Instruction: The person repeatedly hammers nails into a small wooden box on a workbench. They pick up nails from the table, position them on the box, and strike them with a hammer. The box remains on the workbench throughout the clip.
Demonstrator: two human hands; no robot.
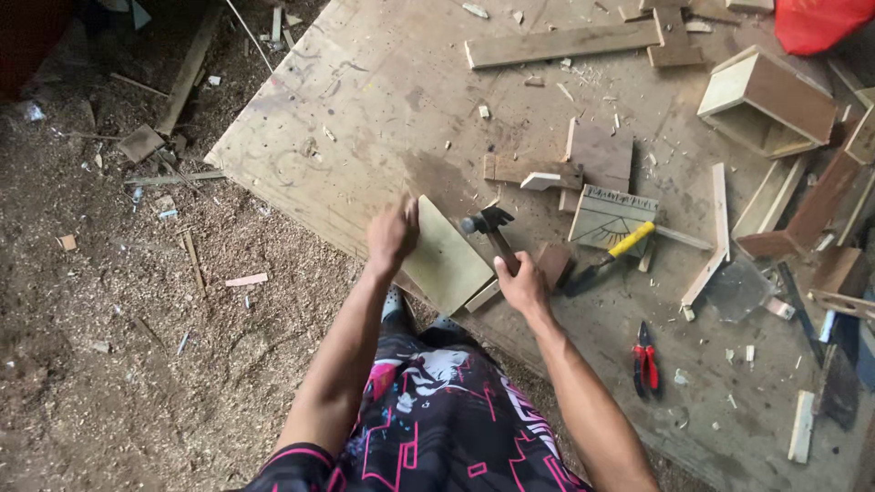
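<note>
Now: right hand (pixel 524 287) fingers wrapped round hammer (pixel 492 232) handle. Left hand (pixel 392 237) fingers curled on pale board (pixel 447 264) edge, hammer head just beside them.

— What colours sit by the board's right edge?
— Red-handled pliers (pixel 645 363), a yellow-handled tool (pixel 612 252), a red bag (pixel 818 22) at the far corner.
— And the shorts (pixel 436 422)?
— Black, patterned pink and white

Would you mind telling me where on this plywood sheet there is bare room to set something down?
The plywood sheet lies bare beyond the left hand, up to the long batten. Right of the hammer, blocks, the open wooden box and red pliers crowd it.
</note>
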